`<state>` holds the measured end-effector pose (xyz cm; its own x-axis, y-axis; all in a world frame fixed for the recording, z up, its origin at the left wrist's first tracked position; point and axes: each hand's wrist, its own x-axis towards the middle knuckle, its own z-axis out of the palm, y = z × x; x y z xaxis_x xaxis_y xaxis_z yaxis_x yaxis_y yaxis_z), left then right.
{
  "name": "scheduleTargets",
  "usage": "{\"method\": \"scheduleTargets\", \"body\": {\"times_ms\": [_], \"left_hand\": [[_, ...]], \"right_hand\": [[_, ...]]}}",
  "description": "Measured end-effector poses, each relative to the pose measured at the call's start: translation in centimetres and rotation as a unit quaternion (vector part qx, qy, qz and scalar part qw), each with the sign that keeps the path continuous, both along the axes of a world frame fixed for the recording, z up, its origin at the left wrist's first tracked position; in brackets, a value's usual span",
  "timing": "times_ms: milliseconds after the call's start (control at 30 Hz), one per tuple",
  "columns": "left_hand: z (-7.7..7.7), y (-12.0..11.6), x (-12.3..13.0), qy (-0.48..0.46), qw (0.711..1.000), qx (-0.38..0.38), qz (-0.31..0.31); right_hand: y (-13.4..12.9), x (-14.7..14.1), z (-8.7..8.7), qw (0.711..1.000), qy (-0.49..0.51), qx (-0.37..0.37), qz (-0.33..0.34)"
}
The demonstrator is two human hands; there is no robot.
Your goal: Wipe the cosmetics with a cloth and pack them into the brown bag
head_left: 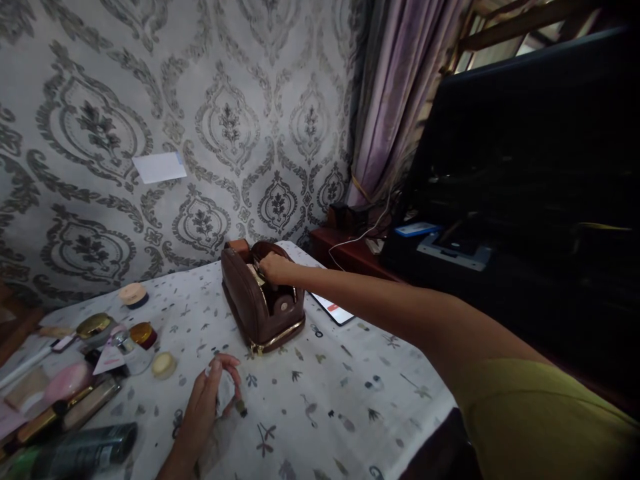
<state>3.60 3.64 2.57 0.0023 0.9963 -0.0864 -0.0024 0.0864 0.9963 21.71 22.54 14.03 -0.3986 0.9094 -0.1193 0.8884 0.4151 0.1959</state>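
Observation:
An unzipped brown leather makeup bag (245, 300) stands upright on the patterned tablecloth. My right hand (276, 268) reaches into its opening from the right, fingers curled; what they hold, if anything, is hidden. Nearer to me, my left hand (205, 397) is curled round a white crumpled tissue (226, 392), just above the cloth and apart from the bag. Left of that hand lies a small round cream-coloured jar (163, 365). Other cosmetics are close by: an amber jar (143, 335), a clear bottle (133, 353) and a pink oval case (69, 381).
A dark tube (80, 448) and a gold-lidded jar (95, 325) lie among several cosmetics at left. Near the wall is a peach-lidded jar (133, 295). A phone or tablet (336, 310) rests behind my right forearm. A large black screen (520, 187) stands at right.

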Motion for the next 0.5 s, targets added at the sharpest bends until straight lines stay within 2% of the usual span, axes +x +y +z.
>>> {"method": "scheduleTargets", "body": {"times_ms": [267,500], "left_hand": [[-0.2,0.0,-0.1,0.020,1.000,-0.006,-0.006],[-0.4,0.0,-0.2,0.018,1.000,0.003,-0.018]], "right_hand": [[0.3,0.4,-0.7,1.000,-0.016,-0.015,0.005],[-0.4,0.5,-2.3,1.000,-0.011,0.025,-0.016]]}}
